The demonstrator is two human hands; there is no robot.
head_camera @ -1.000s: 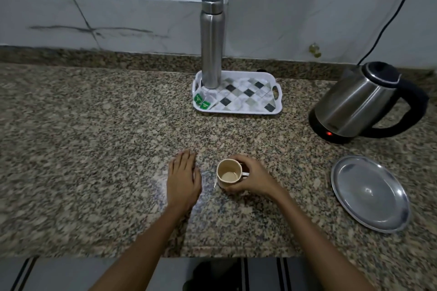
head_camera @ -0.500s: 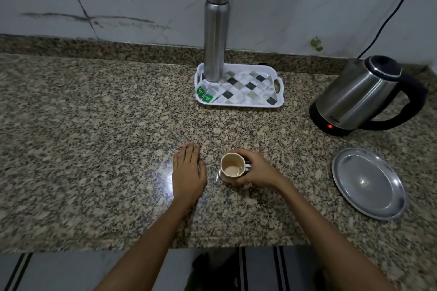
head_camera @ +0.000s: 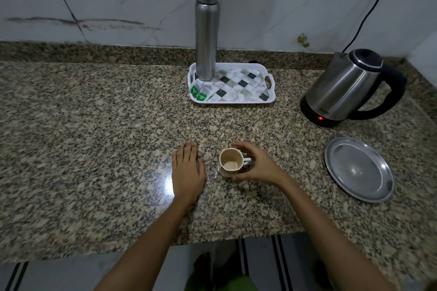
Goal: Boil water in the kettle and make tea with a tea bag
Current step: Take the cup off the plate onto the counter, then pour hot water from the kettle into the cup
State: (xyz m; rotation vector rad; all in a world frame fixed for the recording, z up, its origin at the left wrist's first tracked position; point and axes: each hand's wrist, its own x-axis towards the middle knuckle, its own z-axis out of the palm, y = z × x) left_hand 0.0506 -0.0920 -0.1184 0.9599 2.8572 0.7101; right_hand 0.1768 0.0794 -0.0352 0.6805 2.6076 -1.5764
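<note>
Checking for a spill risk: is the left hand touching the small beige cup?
Apart. The head view shows bare granite between the left hand and the small beige cup.

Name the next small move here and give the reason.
Probably reach the left hand, now flat on the counter, to the tea bags at the tray's front left corner and bring one to the cup. The cup looks empty, the right hand already has it in its grip, and the kettle's red light is on.

The counter [head_camera: 94, 137] is speckled granite, polished and glossy. The kettle [head_camera: 343, 87], bottle [head_camera: 206, 38] and plate [head_camera: 358, 169] look like brushed steel. The cup [head_camera: 230, 163] looks matt ceramic.
</note>
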